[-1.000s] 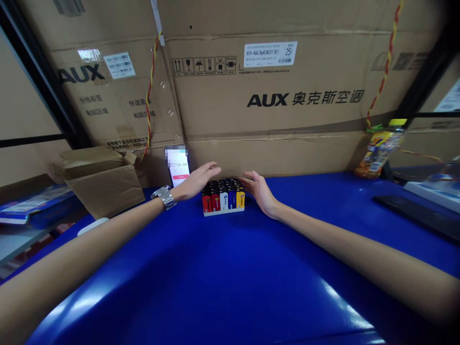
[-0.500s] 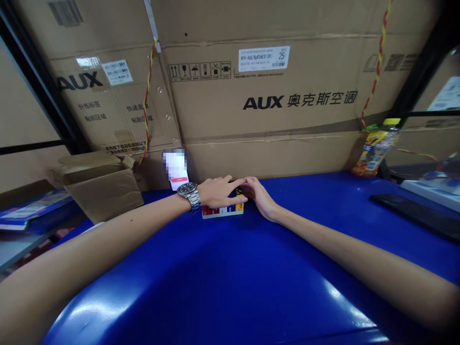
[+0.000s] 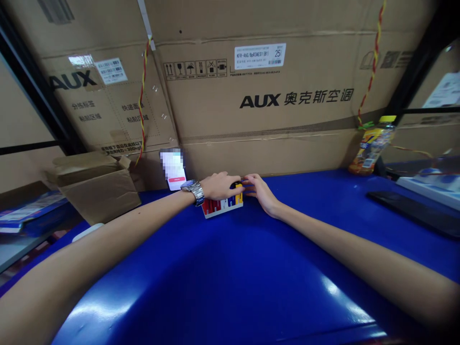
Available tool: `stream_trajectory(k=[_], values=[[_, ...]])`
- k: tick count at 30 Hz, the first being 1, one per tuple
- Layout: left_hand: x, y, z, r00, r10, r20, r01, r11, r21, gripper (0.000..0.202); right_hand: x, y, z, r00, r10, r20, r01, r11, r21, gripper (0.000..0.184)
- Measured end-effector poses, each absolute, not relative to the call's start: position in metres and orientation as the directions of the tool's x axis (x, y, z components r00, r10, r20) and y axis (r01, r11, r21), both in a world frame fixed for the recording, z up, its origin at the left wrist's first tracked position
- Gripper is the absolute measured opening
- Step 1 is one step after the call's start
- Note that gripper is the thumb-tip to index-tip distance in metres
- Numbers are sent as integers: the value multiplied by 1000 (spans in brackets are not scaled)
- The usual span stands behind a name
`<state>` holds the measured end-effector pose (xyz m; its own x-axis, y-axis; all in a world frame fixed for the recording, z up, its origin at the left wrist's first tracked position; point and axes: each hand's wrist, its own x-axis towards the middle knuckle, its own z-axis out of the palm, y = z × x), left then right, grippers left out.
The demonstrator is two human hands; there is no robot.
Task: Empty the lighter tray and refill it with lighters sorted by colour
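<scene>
A block of upright disposable lighters [image 3: 223, 206] in red, white, blue and yellow stands in a pale tray [image 3: 223, 215] on the blue table [image 3: 230, 287]. My left hand [image 3: 220, 186] lies across the top of the lighters and hides most of their heads. A steel wristwatch [image 3: 193, 190] circles that wrist. My right hand [image 3: 259, 188] comes in from the right, its fingertips against the lighters' far right corner and almost meeting my left fingers. Whether either hand grips a lighter is hidden.
A phone [image 3: 173, 168] with a blurred screen stands behind my left hand, against large AUX cartons [image 3: 258, 96]. An open cardboard box [image 3: 95, 189] sits to the left. A drink bottle [image 3: 372, 151] and a black slab [image 3: 404, 213] lie to the right.
Both hands have closed in from either side of the lighters. My left hand has moved over their tops, and my right fingertips now meet their far corner.
</scene>
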<state>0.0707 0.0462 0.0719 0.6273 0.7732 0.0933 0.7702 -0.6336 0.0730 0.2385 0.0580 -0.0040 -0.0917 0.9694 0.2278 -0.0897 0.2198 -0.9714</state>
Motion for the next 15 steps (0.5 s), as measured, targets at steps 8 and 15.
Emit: stream_trajectory(k=[8, 15], values=[[74, 65, 88, 487, 849, 205, 742, -526, 415, 42, 256, 62, -8, -205, 928, 312, 122, 341, -932, 35], [79, 67, 63, 176, 980, -94, 185, 61, 981, 30, 246, 36, 7, -502, 685, 528, 194, 684, -703, 92]])
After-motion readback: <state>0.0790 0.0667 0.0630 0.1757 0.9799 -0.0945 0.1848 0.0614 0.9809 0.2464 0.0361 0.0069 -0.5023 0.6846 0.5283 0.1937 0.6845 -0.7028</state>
